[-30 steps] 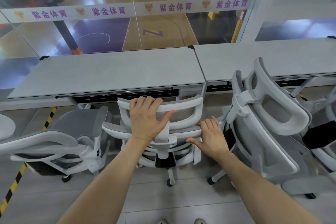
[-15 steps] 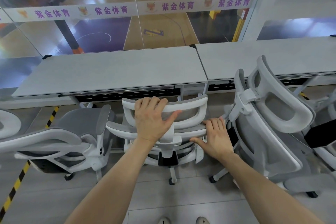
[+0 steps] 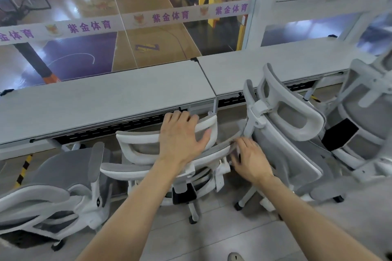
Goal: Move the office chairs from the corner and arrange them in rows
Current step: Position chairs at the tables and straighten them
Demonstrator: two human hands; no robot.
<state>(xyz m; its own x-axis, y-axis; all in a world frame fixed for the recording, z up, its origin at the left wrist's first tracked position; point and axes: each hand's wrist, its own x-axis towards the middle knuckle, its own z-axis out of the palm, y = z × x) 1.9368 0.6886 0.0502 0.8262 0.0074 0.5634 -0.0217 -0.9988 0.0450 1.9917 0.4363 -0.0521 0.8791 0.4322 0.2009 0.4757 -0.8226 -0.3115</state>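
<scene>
Centre frame, at grey desk [image 3: 106, 95]: white-framed grey-mesh office chair [image 3: 127, 170] on castors [image 3: 192, 220]. Left hand [image 3: 182, 137] curled over headrest rim [image 3: 127, 135]; right hand [image 3: 250, 159] on backrest edge [image 3: 220, 149], grip unclear, blurred. Likely light, free-rolling; mesh yields, so hold rigid frame.

The middle office chair [image 3: 125, 144] has a smooth white plastic frame with a faint sheen, filled with matt grey mesh cloth. The desk top [image 3: 106, 99] is matt grey, finely grained. Behind the glossy glass wall [image 3: 84, 2], the court floor [image 3: 161, 36] is polished wood.
</scene>
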